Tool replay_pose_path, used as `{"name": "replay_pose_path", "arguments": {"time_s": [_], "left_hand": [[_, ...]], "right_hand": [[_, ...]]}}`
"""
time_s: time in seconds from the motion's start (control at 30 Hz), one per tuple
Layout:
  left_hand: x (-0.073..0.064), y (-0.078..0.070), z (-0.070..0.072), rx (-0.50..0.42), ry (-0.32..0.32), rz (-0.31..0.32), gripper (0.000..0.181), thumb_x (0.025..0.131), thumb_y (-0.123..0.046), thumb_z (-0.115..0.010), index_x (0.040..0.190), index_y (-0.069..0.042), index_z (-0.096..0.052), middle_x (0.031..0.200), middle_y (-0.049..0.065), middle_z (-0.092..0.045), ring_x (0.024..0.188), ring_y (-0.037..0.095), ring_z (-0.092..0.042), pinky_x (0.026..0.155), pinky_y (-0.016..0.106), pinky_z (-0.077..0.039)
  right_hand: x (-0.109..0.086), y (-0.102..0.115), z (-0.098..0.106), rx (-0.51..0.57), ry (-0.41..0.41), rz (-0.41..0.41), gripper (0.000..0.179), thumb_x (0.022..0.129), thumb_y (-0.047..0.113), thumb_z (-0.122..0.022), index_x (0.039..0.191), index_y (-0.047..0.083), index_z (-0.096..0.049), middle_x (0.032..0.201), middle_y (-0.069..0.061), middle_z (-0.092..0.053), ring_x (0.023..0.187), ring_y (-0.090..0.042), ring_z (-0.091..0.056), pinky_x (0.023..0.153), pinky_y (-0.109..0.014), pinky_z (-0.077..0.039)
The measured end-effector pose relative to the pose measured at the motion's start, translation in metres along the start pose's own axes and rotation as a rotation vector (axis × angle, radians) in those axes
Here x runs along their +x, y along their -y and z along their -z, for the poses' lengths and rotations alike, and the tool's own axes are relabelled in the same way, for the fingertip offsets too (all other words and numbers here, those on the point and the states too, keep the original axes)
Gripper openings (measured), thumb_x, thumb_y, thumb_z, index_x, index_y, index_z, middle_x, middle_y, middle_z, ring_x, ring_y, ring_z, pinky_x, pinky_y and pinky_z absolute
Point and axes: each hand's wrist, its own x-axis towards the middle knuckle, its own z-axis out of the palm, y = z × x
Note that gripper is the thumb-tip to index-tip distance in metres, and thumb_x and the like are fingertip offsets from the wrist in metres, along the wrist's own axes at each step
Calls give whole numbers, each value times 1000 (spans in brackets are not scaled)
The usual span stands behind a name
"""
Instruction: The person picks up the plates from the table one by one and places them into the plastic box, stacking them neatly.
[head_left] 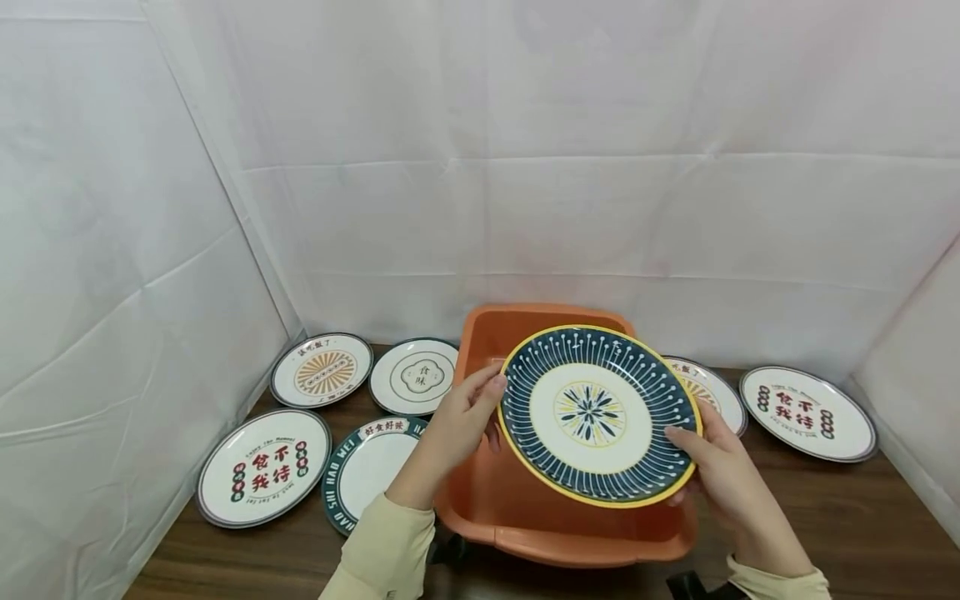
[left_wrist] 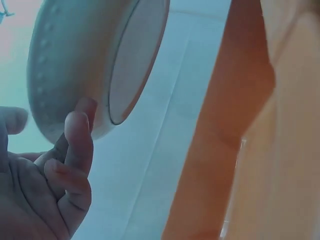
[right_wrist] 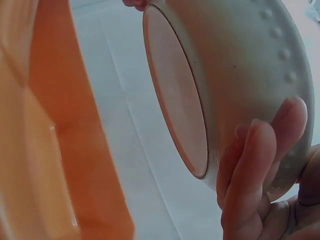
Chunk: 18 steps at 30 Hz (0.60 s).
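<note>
A blue-and-white plate (head_left: 589,415) with a yellow rim and a flower motif is held up above an orange basin (head_left: 555,546), tilted toward the head camera. My left hand (head_left: 467,410) grips its left edge, thumb near the rim and fingers beneath. At the right edge, my right hand (head_left: 716,458) pinches it with the thumb on the face and fingers behind. Both wrist views show the pale underside of the plate (left_wrist: 75,65) with a raised foot ring, fingertips touching it from below. The plate hides part of the basin's inside.
On the dark wood table (head_left: 225,567), left of the basin, lie a sunburst plate (head_left: 322,370), a small-emblem plate (head_left: 415,377), a red-lettered plate (head_left: 265,468) and a green-rimmed plate (head_left: 375,467). To the right are another sunburst plate (head_left: 712,392), partly hidden, and a red-lettered plate (head_left: 808,414). White cloth (head_left: 562,208) stands behind.
</note>
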Motion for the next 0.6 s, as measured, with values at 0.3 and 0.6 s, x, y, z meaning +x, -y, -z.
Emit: {"name": "replay_pose_path", "arguments": {"time_s": [0.3,0.6], "left_hand": [[-7,9,-2,-45,0,60,48,95,-31,-52,137,-9,-42,59,5,-56,42,16,-50,45,27,-46],[-7,15,-8,-72,-116,50,45,96,-17,-48,139,-8,-39,58,4,-54,40,22,-46,41,27,-42]], "right_hand": [[-1,-1,-11,-14,54,-6,50,101,13,-37,141,0,-9,71,-8,-63,38,-12,-51,36,-27,-45],[5,14,-16,-348,-62,-90,48,100,30,-39,137,2,-28,66,-8,-56,41,-15,-43,39,-32,-45]]}}
